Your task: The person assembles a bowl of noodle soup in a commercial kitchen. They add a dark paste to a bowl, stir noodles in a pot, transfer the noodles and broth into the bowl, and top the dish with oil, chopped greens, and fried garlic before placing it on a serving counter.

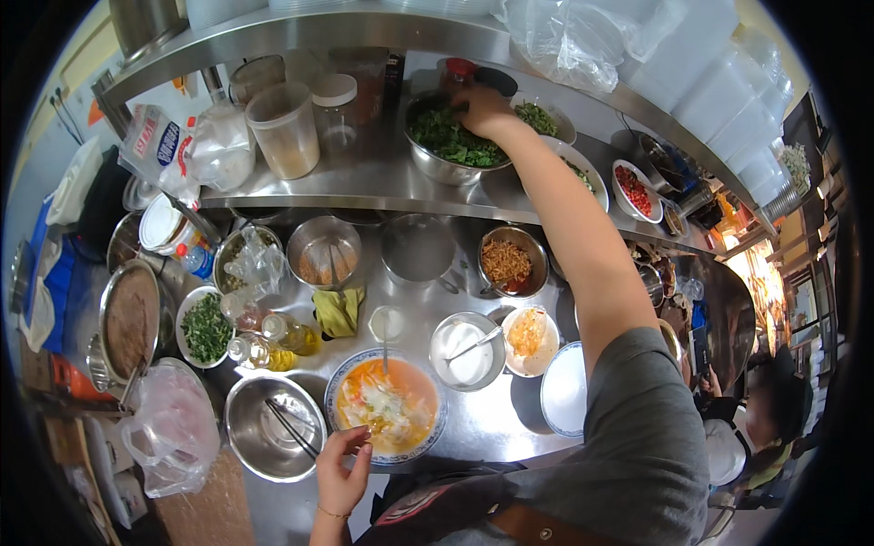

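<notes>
My right hand (485,112) reaches up to the shelf, over a steel bowl (454,175) of chopped leafy greens (444,136). Its fingertips are at the leaves, and whether they grip any is hidden. Low in front of me, my left hand (346,464) has its fingers loosely curled and apart, with nothing seen in it. It hovers at the near left rim of a blue-patterned bowl (442,416). That bowl holds an orange broth with pale pieces and a white heap (384,403) on top. A thin handle (385,355) rises at the bowl's far side.
Left of the soup stands a steel bowl (246,409) with black chopsticks (292,426). Oil bottles (293,332) and a bowl of chopped green onion (206,329) lie beyond it. A steel pot with white contents (468,349) stands to the right. The overhead shelf (382,31) bounds the reach; another person (734,430) is at right.
</notes>
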Action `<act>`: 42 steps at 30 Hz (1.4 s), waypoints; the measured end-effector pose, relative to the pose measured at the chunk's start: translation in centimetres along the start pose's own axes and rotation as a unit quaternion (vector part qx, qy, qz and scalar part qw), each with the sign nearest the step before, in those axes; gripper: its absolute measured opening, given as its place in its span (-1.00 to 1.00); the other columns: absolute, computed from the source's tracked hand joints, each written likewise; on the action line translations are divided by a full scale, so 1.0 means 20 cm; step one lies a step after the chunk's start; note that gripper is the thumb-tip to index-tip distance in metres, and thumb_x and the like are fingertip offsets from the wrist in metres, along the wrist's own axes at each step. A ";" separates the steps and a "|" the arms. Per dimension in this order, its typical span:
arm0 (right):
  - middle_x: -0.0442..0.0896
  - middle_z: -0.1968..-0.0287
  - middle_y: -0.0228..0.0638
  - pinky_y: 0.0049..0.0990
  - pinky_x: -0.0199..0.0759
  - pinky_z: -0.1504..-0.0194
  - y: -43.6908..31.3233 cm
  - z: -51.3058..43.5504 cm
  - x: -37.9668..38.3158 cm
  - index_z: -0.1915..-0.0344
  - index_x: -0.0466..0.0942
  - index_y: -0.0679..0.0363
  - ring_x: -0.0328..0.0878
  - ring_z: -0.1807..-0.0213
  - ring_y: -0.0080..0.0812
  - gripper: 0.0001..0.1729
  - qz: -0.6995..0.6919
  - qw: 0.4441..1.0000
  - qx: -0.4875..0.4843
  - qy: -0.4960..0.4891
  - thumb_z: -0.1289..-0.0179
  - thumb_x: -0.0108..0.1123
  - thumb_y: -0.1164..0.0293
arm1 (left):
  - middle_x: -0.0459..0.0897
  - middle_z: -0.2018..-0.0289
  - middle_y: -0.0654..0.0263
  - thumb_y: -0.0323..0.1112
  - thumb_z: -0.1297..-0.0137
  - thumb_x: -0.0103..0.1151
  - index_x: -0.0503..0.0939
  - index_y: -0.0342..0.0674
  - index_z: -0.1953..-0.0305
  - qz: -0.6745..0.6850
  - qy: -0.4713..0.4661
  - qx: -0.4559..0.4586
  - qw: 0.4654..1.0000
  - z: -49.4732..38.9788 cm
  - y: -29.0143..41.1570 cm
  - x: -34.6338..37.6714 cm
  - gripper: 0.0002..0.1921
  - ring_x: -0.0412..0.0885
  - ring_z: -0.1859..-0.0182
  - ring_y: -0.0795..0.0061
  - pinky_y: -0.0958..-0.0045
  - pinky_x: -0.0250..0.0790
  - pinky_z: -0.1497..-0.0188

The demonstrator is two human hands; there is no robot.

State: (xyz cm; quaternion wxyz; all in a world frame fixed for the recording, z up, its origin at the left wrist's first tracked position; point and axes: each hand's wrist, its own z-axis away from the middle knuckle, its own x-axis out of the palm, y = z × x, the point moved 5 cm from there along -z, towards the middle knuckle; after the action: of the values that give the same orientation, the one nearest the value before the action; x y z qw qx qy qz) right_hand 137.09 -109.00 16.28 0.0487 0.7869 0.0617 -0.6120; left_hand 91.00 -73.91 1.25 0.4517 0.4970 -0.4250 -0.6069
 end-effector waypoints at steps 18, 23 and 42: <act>0.65 0.22 -0.33 -0.65 0.41 0.37 -0.39 0.60 -0.19 -0.21 0.41 0.00 0.53 0.38 -0.61 -0.56 -0.599 0.800 -0.008 -0.040 -0.36 0.05 0.56 | 0.65 0.21 0.36 -0.39 -0.42 0.10 0.49 -0.28 -0.08 0.184 -0.031 -0.191 0.964 0.28 -0.32 0.06 -0.74 0.58 0.18 0.60 0.56 0.42 0.16; 0.68 0.22 -0.37 -0.59 0.49 0.32 -1.02 1.41 0.09 0.09 0.61 0.23 0.61 0.31 -0.57 -0.75 -0.595 0.775 -0.017 -0.213 -0.24 0.12 0.59 | 0.58 0.05 0.34 -0.43 -0.41 0.08 0.44 -0.22 -0.18 0.171 -0.119 -0.205 0.956 0.48 -0.38 0.06 -0.67 0.57 0.09 0.59 0.55 0.42 0.03; 0.50 -0.15 -0.10 -0.25 0.41 -0.14 -0.97 1.87 0.07 -0.20 0.46 0.11 0.50 -0.16 -0.16 -0.43 -0.469 0.837 -0.131 -0.249 -0.12 0.24 0.46 | 0.59 0.08 0.32 -0.49 -0.36 0.13 0.45 -0.24 -0.15 0.215 -0.158 -0.180 0.947 0.34 -0.21 0.15 -0.66 0.58 0.12 0.55 0.56 0.41 0.15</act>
State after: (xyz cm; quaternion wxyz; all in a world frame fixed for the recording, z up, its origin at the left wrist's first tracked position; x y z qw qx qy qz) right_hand 98.68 -95.48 5.71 -0.1273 0.4713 0.4887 -0.7231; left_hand 83.49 -75.43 -2.41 0.5803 0.2015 -0.4715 -0.6327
